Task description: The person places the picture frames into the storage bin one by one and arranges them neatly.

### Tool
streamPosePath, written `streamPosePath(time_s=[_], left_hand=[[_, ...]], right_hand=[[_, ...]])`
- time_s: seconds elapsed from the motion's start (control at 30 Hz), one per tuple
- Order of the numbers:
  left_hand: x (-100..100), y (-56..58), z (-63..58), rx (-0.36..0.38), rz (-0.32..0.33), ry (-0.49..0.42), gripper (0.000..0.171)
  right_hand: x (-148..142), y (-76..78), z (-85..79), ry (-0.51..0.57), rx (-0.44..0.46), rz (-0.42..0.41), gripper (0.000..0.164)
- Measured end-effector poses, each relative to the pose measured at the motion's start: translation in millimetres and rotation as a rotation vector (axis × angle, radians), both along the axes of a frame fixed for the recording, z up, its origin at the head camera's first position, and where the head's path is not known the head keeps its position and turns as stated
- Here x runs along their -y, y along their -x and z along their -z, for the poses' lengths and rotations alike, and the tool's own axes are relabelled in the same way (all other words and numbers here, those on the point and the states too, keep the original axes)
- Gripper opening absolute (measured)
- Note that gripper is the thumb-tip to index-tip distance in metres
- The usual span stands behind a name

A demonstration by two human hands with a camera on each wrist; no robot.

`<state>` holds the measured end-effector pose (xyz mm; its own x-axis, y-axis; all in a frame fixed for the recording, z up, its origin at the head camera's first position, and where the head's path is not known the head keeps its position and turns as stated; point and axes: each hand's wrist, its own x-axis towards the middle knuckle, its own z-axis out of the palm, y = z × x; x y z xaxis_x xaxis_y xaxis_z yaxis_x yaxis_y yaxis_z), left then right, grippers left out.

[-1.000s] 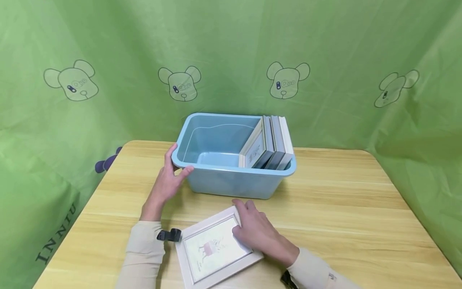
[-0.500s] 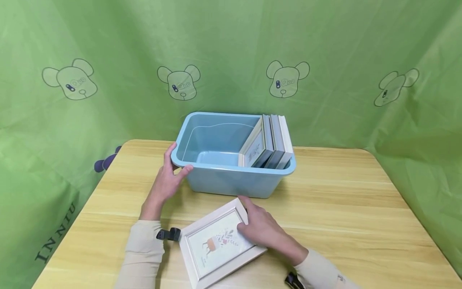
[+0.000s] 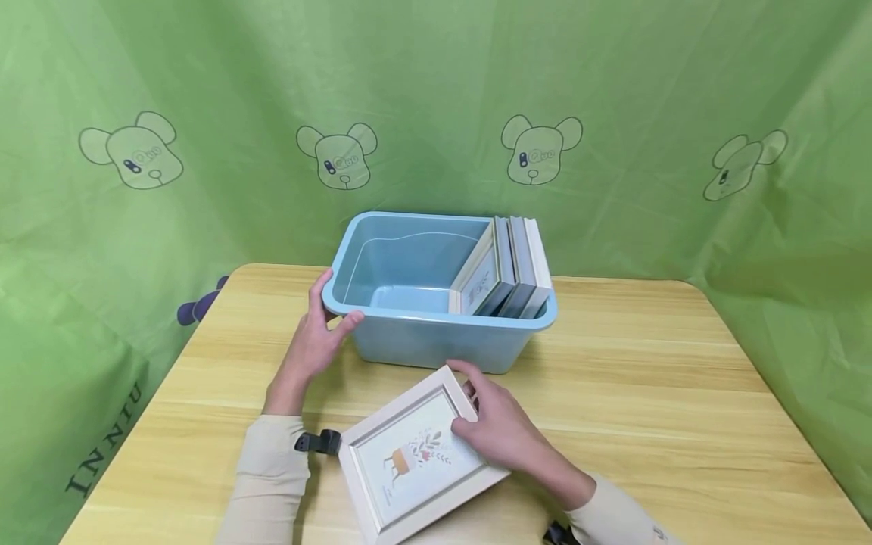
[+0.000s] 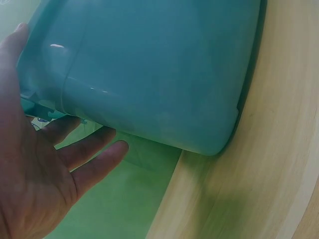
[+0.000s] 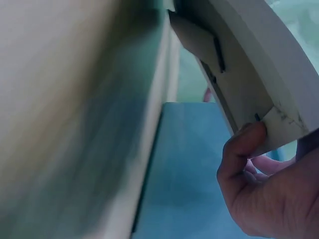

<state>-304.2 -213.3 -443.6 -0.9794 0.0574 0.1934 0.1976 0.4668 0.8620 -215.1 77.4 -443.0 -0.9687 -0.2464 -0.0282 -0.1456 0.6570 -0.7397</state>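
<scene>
A light blue plastic bin stands on the table. My left hand holds its near left corner, thumb at the front of the rim and fingers along the left side. In the left wrist view the left hand has its fingers spread beside the bin wall. My right hand grips the right edge of a white picture frame with an orange animal and flowers on it. The frame is tilted; its back shows in the right wrist view, with the right hand pinching its edge.
Several picture frames lean together at the right end inside the bin. The wooden table extends to both sides. A green curtain with bear heads hangs behind and at the sides.
My right hand has shifted the picture frame slightly up and to the right, tilting its face so the glare is gone and the drawing shows. My left hand stays on the bin.
</scene>
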Motion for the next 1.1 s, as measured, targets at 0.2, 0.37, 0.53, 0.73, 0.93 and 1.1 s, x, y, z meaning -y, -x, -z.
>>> streamPosePath(time_s=[0.2, 0.37, 0.53, 0.73, 0.93, 1.1], left_hand=[[0.0, 1.3, 1.2, 0.006, 0.004, -0.003, 0.087], [-0.1, 1.3, 1.4, 0.008, 0.004, -0.004, 0.086], [0.3, 0.4, 1.5, 0.011, -0.003, -0.005, 0.086], [1.3, 0.9, 2.3, 0.010, 0.000, -0.012, 0.085], [1.4, 1.7, 2.9, 0.006, 0.005, -0.017, 0.085], [1.3, 1.6, 3.7, 0.006, 0.005, -0.018, 0.086]], right_hand=[[-4.5, -7.2, -22.4, 0.047, -0.071, -0.040, 0.082], [-9.3, -17.2, -43.8, -0.022, -0.212, -0.091, 0.084], [-11.6, -27.9, -64.9, -0.054, -0.373, -0.183, 0.084], [-11.7, -36.5, -81.4, -0.119, -0.701, -0.262, 0.074], [-14.0, -38.0, -98.4, -0.168, -0.851, -0.251, 0.068], [-18.3, -34.8, -114.0, -0.099, -0.881, -0.255, 0.068]])
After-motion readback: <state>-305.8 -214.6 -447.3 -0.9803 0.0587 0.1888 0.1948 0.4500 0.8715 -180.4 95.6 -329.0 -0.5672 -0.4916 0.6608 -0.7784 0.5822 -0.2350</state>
